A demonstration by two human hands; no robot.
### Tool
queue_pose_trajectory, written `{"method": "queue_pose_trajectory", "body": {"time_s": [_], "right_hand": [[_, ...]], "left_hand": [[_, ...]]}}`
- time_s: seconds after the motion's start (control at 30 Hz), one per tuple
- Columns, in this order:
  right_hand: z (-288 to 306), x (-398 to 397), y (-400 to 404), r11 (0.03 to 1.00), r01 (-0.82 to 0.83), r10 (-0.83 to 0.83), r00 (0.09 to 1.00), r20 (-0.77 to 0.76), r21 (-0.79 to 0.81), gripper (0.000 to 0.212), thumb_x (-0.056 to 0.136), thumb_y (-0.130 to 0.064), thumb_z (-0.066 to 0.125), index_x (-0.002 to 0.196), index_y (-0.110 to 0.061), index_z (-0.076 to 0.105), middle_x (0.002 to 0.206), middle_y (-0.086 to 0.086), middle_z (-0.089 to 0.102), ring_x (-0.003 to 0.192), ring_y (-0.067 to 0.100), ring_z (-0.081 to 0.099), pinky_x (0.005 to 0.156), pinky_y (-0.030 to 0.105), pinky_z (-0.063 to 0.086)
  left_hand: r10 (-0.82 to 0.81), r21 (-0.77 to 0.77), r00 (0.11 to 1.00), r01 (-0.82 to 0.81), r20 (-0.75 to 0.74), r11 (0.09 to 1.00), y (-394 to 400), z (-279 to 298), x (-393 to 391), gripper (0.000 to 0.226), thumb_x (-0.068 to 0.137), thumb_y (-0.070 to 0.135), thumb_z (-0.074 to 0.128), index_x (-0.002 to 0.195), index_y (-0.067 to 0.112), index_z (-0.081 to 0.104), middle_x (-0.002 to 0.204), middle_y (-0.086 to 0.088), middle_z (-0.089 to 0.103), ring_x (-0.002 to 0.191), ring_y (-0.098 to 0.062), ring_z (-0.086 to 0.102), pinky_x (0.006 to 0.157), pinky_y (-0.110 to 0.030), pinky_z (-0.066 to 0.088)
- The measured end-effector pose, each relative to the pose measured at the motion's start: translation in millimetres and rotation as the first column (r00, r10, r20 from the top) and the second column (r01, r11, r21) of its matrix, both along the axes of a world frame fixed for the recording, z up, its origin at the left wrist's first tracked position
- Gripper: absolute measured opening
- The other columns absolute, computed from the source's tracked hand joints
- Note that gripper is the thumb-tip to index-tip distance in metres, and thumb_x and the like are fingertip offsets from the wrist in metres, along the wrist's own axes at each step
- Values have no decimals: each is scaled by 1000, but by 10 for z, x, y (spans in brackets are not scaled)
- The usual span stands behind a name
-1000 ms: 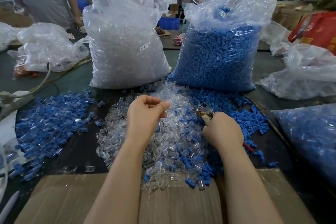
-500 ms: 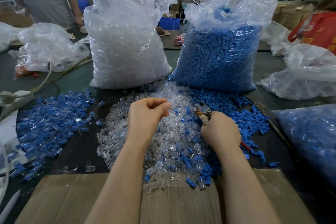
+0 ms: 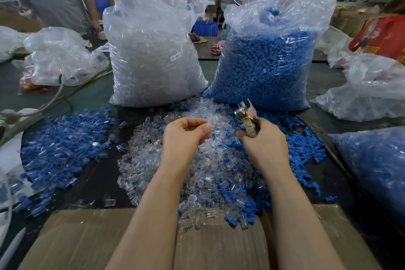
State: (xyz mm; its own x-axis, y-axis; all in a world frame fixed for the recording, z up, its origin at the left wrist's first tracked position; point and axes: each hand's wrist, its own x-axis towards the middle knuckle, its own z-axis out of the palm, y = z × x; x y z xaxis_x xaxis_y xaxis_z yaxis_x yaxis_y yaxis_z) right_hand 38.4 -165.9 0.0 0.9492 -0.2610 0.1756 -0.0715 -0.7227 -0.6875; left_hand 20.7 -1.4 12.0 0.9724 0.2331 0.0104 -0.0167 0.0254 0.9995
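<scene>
right hand (image 3: 265, 149) round worn, silvery pliers (image 3: 246, 113)

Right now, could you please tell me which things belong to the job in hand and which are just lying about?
Job: left hand, right hand, pliers, caps pile, clear bag, blue bag.
Lying about: red bag, cable, cardboard, left bag.

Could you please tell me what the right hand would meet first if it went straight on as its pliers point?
The right hand would probably meet the bag of blue parts just beyond the pliers; depth is unclear.
</scene>
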Motion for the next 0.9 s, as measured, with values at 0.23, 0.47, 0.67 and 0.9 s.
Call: {"method": "queue_pose_trajectory", "body": {"time_s": [0.23,0.47,0.67,0.9], "right_hand": [[77,-60,64,974,-167,149,981,121,152,12,84,-28,73,94,-23,69,85,-7,70,85,19,64,79,41,53],[88,-93,138,898,-342,301,937,180,276,20,87,-12,71,89,-32,67,82,-18,70,81,1,65,77,31,53],[106,-103,191,944,-267,227,951,209,192,9,82,-22,75,89,-22,69,79,-10,69,80,15,64,77,43,54],[132,-102,199,966,-225,194,957,215,130,9,83,-21,70,92,-18,69,80,-3,69,79,24,63,74,48,53]], "left_hand": [[9,23,1000,-9,7,1000,-67,-6,-3,10,84,6,74,91,14,73,80,-2,76,75,-11,73,68,-16,56],[33,5,999,-33,17,999,-97,-1,-5,11,81,5,76,86,15,74,75,-3,76,74,-15,74,64,-17,53],[31,106,998,-37,55,994,-123,1,-1,11,78,9,78,83,18,76,71,1,75,72,-13,73,69,-24,55],[44,316,990,-84,132,945,-163,21,-14,13,78,15,79,83,26,78,72,11,74,72,-1,70,73,-26,59]]}}
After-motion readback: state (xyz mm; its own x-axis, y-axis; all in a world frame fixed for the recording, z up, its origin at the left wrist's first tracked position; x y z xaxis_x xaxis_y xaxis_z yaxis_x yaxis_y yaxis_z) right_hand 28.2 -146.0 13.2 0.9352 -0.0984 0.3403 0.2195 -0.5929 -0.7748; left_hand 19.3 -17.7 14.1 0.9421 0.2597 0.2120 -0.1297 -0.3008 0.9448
